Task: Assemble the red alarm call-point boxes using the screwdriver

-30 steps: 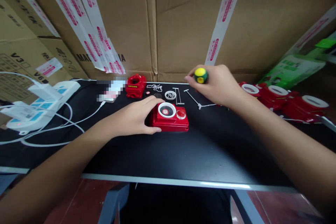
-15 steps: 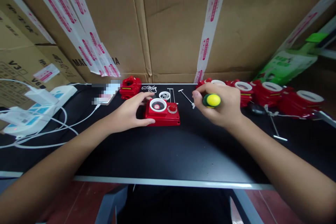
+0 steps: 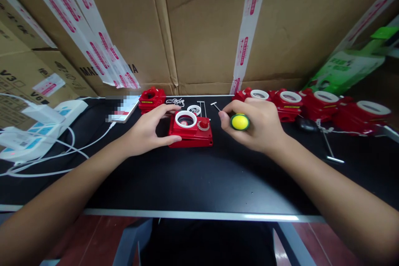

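My left hand [image 3: 149, 129] grips the left side of a red metal housing [image 3: 191, 138], thumb in front and fingers behind. On the housing's top are a white-rimmed round window and a small red knob. My right hand [image 3: 254, 126] is closed around a screwdriver [image 3: 240, 121], whose yellow and green handle points end-on at me; its shaft is hidden. This hand hovers right of the housing, apart from it. Behind the housing lie a white ring [image 3: 194, 110] with small pieces in it and thin metal T-bars [image 3: 202, 108].
Another red housing [image 3: 151, 99] stands at the back left, near a phone [image 3: 127, 108] and a white power strip [image 3: 43, 126] with cables. Several red housings [image 3: 288, 108] line the back right, with a T-bar [image 3: 335, 159] before them. Large cardboard boxes [image 3: 205, 29] wall the table's rear.
My right hand has moved a little left with the screwdriver, nearer the housing. The left hand keeps its hold, and the housing has tilted slightly. The view has shifted a little.
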The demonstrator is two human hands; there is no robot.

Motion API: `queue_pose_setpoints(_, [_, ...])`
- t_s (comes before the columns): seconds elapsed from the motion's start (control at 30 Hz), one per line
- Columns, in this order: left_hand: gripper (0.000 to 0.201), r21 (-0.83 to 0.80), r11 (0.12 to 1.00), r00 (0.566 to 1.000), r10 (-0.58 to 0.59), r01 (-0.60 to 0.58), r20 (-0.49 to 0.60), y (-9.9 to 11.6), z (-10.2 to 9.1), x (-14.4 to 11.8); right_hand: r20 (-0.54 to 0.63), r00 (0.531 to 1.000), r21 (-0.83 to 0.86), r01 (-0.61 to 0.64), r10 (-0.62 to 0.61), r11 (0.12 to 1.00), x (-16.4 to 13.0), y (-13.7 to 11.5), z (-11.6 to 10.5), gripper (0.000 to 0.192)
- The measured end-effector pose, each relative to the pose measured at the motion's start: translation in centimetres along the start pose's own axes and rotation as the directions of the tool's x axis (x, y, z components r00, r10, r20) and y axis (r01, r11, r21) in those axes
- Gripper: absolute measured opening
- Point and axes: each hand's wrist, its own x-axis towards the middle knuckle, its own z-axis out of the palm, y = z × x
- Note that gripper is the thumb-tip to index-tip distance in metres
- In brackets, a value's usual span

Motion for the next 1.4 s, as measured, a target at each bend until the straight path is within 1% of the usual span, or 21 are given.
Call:
queue_pose_setpoints(0.13, [0.075,0.026,0.999,1.000,0.028,-0.028,-0.011,0.2,0.1,0.0,0.021,0.996,-0.038,-0.090,0.091,0.995,0.2,0.0,0.2,0.032])
queue_pose_setpoints(0.23, [0.080,0.062,0.996,0.997,0.061,-0.058,-0.050,0.2,0.1,-0.1,0.022,0.983,-0.049,-0.181,0.182,0.982,0.4,-0.1,0.2,0.028])
queue_pose_setpoints(0.33, [0.086,0.099,0.991,0.991,0.098,-0.089,-0.093,0.3,0.0,-0.2,0.001,0.971,-0.052,-0.240,0.241,0.969,0.5,0.0,0.3,0.025])
queue_pose_setpoints(0.43, [0.093,0.121,0.983,0.980,0.155,-0.140,-0.128,1.0,-0.5,-0.3,-0.013,0.959,-0.064,-0.282,0.282,0.957,0.6,0.1,0.4,0.024])
queue_pose_setpoints(0.5, [0.094,0.137,0.971,0.969,0.215,-0.198,-0.125,1.9,-1.0,-0.3,-0.007,0.950,-0.072,-0.312,0.313,0.947,0.7,0.1,0.4,0.025])
queue_pose_setpoints(0.57, [0.095,0.157,0.955,0.961,0.265,-0.250,-0.082,2.9,-1.4,-0.3,0.014,0.944,-0.082,-0.327,0.329,0.941,0.7,0.0,0.3,0.025])
queue_pose_setpoints(0.7, [0.100,0.142,0.960,0.970,0.235,-0.242,0.062,4.4,-1.6,-0.7,0.079,0.940,-0.108,-0.323,0.332,0.940,0.9,-0.2,0.1,0.027])
queue_pose_setpoints(0.83, [0.108,0.093,0.964,0.956,0.231,-0.250,0.183,4.7,-1.2,-1.1,0.130,0.935,-0.132,-0.313,0.329,0.941,1.0,-0.4,0.0,0.028])
queue_pose_setpoints(0.93, [0.113,0.075,0.973,0.947,0.191,-0.217,0.259,4.7,-0.9,-1.3,0.202,0.920,-0.172,-0.303,0.335,0.937,1.2,-0.6,0.0,0.031])
queue_pose_setpoints(1.03, [0.118,0.081,0.981,0.941,0.146,-0.179,0.306,4.8,-0.9,-1.4,0.306,0.887,-0.230,-0.285,0.347,0.931,1.4,-1.0,-0.1,0.042])
queue_pose_setpoints(1.1, [0.120,0.093,0.980,0.938,0.139,-0.177,0.318,5.0,-1.0,-1.5,0.370,0.868,-0.257,-0.248,0.332,0.934,1.5,-1.3,-0.1,0.054])
queue_pose_setpoints(1.17, [0.119,0.120,0.976,0.935,0.135,-0.183,0.327,5.2,-1.1,-1.6,0.415,0.855,-0.272,-0.210,0.312,0.939,1.5,-1.4,0.0,0.060])
queue_pose_setpoints(1.3, [0.115,0.192,0.959,0.929,0.134,-0.209,0.344,5.5,-1.2,-1.5,0.483,0.822,-0.291,-0.175,0.302,0.941,1.4,-1.5,0.2,0.052])
queue_pose_setpoints(1.33, [0.112,0.205,0.952,0.923,0.144,-0.228,0.358,5.6,-1.2,-1.5,0.495,0.813,-0.294,-0.174,0.306,0.940,1.4,-1.5,0.3,0.050])
queue_pose_setpoints(1.4, [0.100,0.201,0.938,0.895,0.183,-0.283,0.406,5.8,-1.1,-1.4,0.507,0.805,-0.298,-0.173,0.309,0.939,1.3,-1.3,0.4,0.047])
